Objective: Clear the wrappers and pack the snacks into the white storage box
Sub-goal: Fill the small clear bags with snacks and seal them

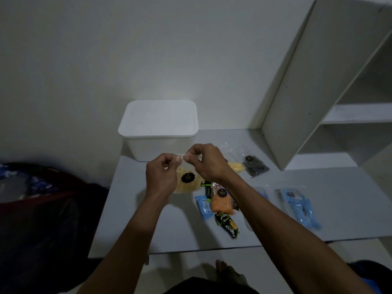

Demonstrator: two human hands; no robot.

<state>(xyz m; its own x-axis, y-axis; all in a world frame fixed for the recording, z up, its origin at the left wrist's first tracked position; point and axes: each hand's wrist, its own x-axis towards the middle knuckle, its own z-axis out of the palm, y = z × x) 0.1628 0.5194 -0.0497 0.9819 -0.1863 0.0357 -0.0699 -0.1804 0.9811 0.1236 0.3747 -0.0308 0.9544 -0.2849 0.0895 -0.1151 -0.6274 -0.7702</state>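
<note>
The clear pouch of yellow snack (186, 183) hung straight down from both my hands, above the near-left part of the table (135, 230), just in front of the white storage box (158, 124). Its long axis ran roughly vertical: top seal up at my fingertips, bottom pointing down toward the table, black round sticker facing me. My left hand (162, 174) pinched the top edge from the left with fingers curled; my right hand (206, 161) pinched the same edge from the right, thumbs nearly touching across the strip. Both hands were equally on it, neither nearer. I'd judge the next move was pulling the seal apart sideways, so the pull line ran left-right across the pouch top. The box sat just beyond my knuckles with its lid on, so it wasn't ready to take anything yet. Right of and below my right wrist lay the orange pouch (222, 203), blue packets (203, 206) and green sachets (228, 224); further right, the dark snack pouch (255, 167) and more blue wrappers (301, 206).
</note>
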